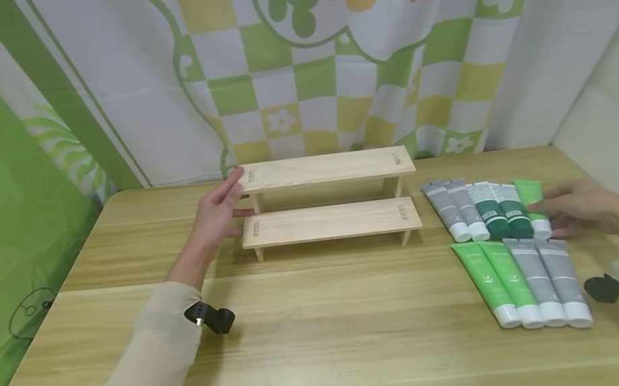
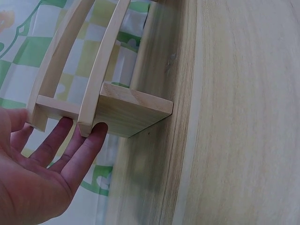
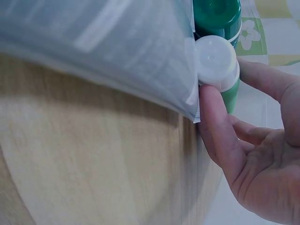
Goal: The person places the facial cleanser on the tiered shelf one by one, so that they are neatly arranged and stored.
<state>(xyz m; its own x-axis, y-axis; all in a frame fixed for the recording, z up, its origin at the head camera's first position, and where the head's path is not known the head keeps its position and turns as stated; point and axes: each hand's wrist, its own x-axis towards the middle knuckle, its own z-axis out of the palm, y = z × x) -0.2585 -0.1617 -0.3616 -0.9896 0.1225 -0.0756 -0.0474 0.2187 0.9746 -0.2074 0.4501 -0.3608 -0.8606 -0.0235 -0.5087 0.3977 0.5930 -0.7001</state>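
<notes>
A two-tier wooden shelf (image 1: 339, 222) stands near the back of the table. My left hand (image 1: 218, 211) holds its left end, with the thumb and fingers against the ends of the boards; the left wrist view shows the fingertips (image 2: 99, 129) touching the wood. At the right, my right hand (image 1: 585, 208) grips a light green tube (image 1: 529, 190) with a white cap, the last in the back row. In the right wrist view, the thumb and fingers are around the white cap (image 3: 215, 61); part of the tube is hidden.
Grey tubes (image 1: 446, 208) and dark green and white tubes (image 1: 491, 210) lie left of the gripped one. The front row has green tubes (image 1: 487, 283) and grey tubes (image 1: 564, 280). A patterned curtain (image 1: 327, 80) hangs behind the wooden table (image 1: 336, 352).
</notes>
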